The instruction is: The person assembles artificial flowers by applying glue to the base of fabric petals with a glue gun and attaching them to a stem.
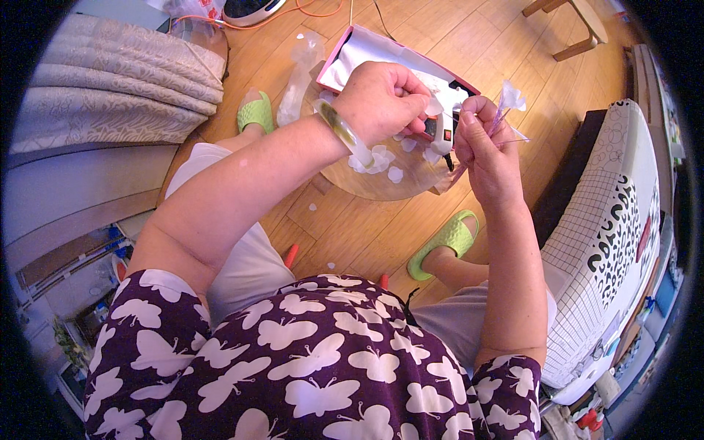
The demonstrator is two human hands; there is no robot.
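Observation:
My left hand (385,103), with a bangle on its wrist, pinches a small white petal (434,105) between thumb and fingertips. Close by on the right, my right hand (488,147) is closed round several thin stems, one topped by a white artificial flower (512,96). The two hands are a short way apart. Below and between them lies what looks like a white glue gun (445,130), partly hidden by my hands. Loose white petals (380,158) are scattered on a round wooden table (367,185) under my hands.
A pink-edged box (400,50) lined with white stands beyond my hands, beside crumpled clear plastic (295,92). A curtained piece of furniture (125,73) is at left, a cloth-covered one (598,257) at right. A wooden stool (576,26) stands far right. My feet wear green slippers (255,113).

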